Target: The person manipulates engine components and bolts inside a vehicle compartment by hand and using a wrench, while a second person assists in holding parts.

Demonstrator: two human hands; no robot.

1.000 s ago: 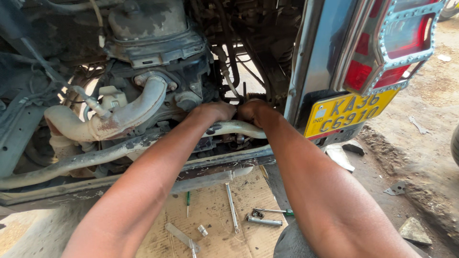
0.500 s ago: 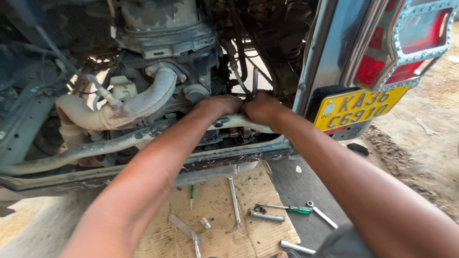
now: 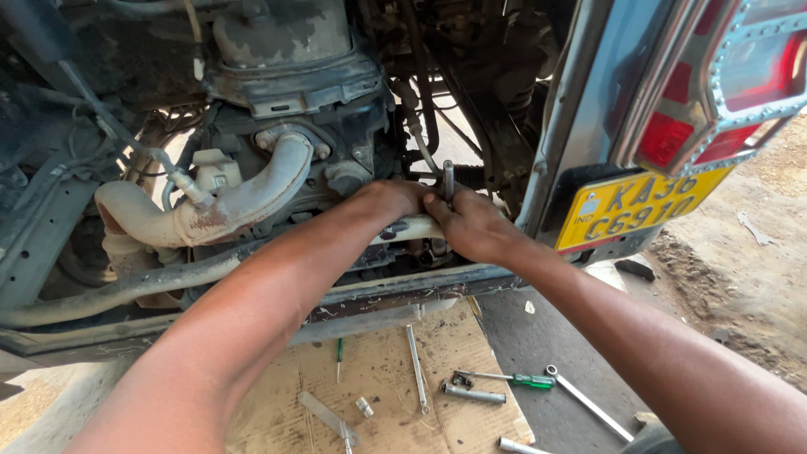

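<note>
Your right hand point(image 3: 475, 227) is clamped around a slim upright metal tool shaft point(image 3: 448, 179), and your left hand point(image 3: 395, 202) is pressed against it from the other side, fingers curled; what they close on I cannot tell. The shaft stands just above the pale horizontal pipe point(image 3: 412, 229), which passes under both hands, and just right of the curved exhaust elbow point(image 3: 252, 197). Risk, in my judgement: if the shaft slips off its fitting, your knuckles go into the hoses and brackets packed close behind the pipe. The grip point is hidden by your own hands, so seating cannot be confirmed. Loose tools, including a green-handled screwdriver point(image 3: 513, 380), lie on the cardboard point(image 3: 437, 420) below the pipe.
</note>
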